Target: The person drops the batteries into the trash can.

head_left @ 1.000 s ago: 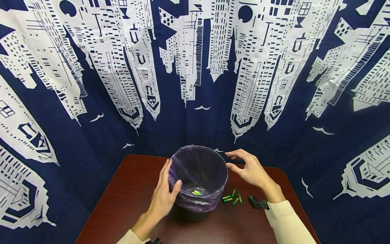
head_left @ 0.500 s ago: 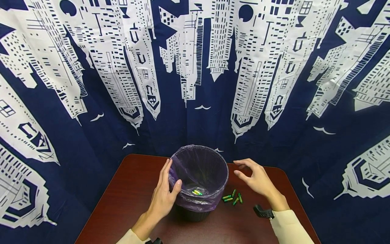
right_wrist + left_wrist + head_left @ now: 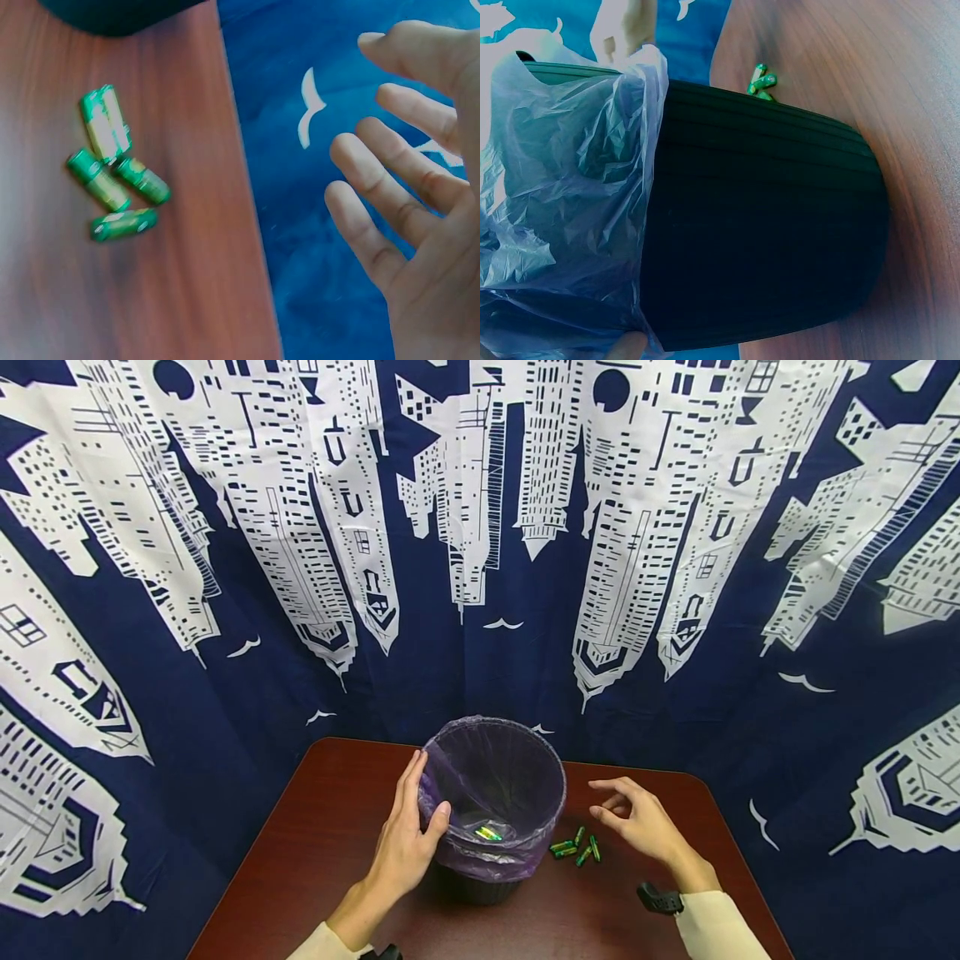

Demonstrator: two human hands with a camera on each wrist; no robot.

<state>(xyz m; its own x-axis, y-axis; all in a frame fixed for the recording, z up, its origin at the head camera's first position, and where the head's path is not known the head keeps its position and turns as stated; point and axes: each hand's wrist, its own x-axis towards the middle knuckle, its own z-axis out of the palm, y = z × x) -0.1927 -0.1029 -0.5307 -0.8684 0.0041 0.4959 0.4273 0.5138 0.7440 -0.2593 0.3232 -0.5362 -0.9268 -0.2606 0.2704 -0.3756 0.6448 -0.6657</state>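
A dark ribbed trash bin (image 3: 480,890) stands on the table, lined with a translucent purple bag (image 3: 517,860) folded over its rim. My left hand (image 3: 405,847) rests against the bin's left side with straight fingers and the thumb apart, touching the bag. Inside the bin lie green-and-yellow batteries (image 3: 487,833); their exact number is hard to make out. Several more green batteries (image 3: 583,850) lie in a loose cluster to the right of the bin. Above and right of that cluster hovers my right hand (image 3: 645,822), fingers loosely bent, holding nothing; the right wrist view shows its fingers (image 3: 371,165) spread.
The reddish-brown wooden table (image 3: 300,860) has its back edge close to a navy curtain (image 3: 420,677) printed with white buildings. A black strap (image 3: 660,900) is on my right wrist.
My right hand has moved away from the bin's rim, to the right and downward, nearer the loose batteries. The left hand stays at the bin.
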